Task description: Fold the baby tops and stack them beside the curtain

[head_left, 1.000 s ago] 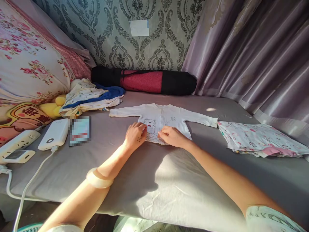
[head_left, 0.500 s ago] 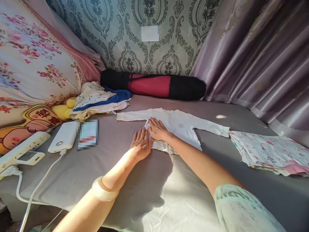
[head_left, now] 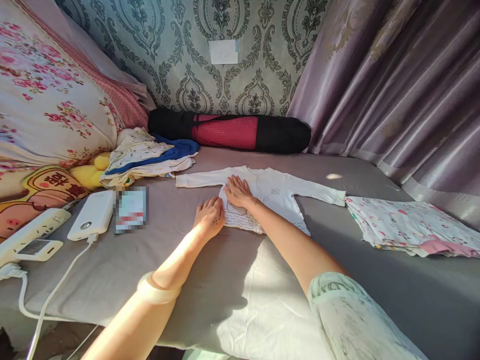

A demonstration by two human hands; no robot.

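A small white long-sleeved shirt [head_left: 279, 200] lies spread on the grey bed sheet, its sleeves stretched out to both sides and printed marks on its front. My right hand [head_left: 239, 192] rests flat on the left part of the shirt, fingers spread. At the shirt's lower left side edge is my left hand [head_left: 210, 216], its fingers bent together over the cloth; the fingertips are partly hidden. A pale bangle [head_left: 158, 290] circles my left forearm.
Folded printed cloth [head_left: 408, 225] lies by the right cuff. Piled clothes [head_left: 150, 155], a white power bank [head_left: 92, 215] with cable and a power strip [head_left: 35, 232] are on the left. A black and red roll bag [head_left: 228, 131] lies along the wall.
My left hand's fingers have gone from lying flat to bent at the shirt's edge. My right hand stays flat on the cloth, fingers spread wider. The view has shifted slightly.
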